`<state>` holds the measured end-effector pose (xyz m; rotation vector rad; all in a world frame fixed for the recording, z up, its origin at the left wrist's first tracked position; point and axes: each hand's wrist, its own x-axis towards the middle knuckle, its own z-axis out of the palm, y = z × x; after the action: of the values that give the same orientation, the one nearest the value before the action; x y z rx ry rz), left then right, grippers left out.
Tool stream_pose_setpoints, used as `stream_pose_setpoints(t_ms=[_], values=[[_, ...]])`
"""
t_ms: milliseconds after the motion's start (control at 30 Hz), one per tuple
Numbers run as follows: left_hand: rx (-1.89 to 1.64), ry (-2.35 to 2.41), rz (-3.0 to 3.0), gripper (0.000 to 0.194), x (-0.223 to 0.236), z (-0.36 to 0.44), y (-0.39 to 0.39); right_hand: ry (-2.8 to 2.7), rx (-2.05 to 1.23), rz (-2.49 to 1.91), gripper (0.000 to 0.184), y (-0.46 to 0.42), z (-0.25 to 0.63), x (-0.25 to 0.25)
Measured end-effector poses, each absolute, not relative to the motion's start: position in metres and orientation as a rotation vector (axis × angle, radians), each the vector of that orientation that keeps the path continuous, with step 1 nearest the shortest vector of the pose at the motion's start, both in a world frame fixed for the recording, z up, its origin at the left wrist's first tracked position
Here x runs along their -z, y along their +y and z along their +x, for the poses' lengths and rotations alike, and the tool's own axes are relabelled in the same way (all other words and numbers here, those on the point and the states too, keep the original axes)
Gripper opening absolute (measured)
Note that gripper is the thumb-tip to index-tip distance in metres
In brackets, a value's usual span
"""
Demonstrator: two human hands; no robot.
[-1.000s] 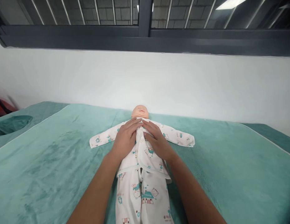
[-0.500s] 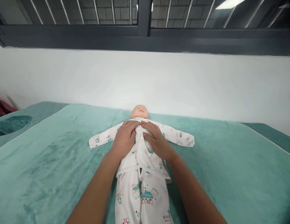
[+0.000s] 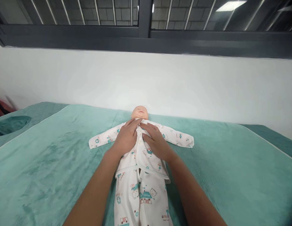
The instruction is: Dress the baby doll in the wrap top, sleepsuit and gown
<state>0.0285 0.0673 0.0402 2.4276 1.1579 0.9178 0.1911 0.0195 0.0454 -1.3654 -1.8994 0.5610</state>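
Observation:
A baby doll [image 3: 140, 112] lies on its back with its head toward the wall. It wears a white printed jacket [image 3: 148, 161] with both sleeves spread out sideways, and matching white trousers [image 3: 149, 201]. My left hand [image 3: 127, 136] rests on the left side of the jacket's chest, fingers stretched up to the collar. On the other side of the front edge, my right hand [image 3: 156, 141] lies flat on the chest, its fingertips close to the left hand's. Both hands cover part of the jacket's upper front.
A teal plush cover [image 3: 230, 169] spreads under the doll, with darker teal side pieces. Behind it rises a white wall [image 3: 146, 78] below a dark window frame [image 3: 89, 37] with metal bars. Something red [image 3: 2, 108] shows at the far left edge.
My left fingers have shifted slightly up toward the collar and straightened. My right hand stays nearly in place on the chest. The view has moved a little.

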Motion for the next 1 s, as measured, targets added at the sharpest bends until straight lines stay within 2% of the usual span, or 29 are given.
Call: stream_pose_setpoints(t_ms=[133, 300, 667, 1000], values=[[-0.98, 1.176, 2.281, 0.058, -0.043, 0.03, 0.068, -1.824, -0.571, -1.389, 0.042, 0.019, 0.188, -0.043], [-1.013, 1.158, 2.2, 0.056, -0.044, 0.03, 0.067, -1.73, -0.508, -1.458, 0.05, 0.024, 0.187, -0.037], [-0.994, 1.179, 2.157, 0.054, -0.046, 0.032, 0.064, -1.896, -0.451, -1.437, 0.037, 0.049, 0.196, -0.038], [-1.024, 1.176, 2.202, 0.053, -0.042, 0.032, 0.066, -1.9, -0.46, -1.447, 0.039, 0.061, 0.203, -0.031]])
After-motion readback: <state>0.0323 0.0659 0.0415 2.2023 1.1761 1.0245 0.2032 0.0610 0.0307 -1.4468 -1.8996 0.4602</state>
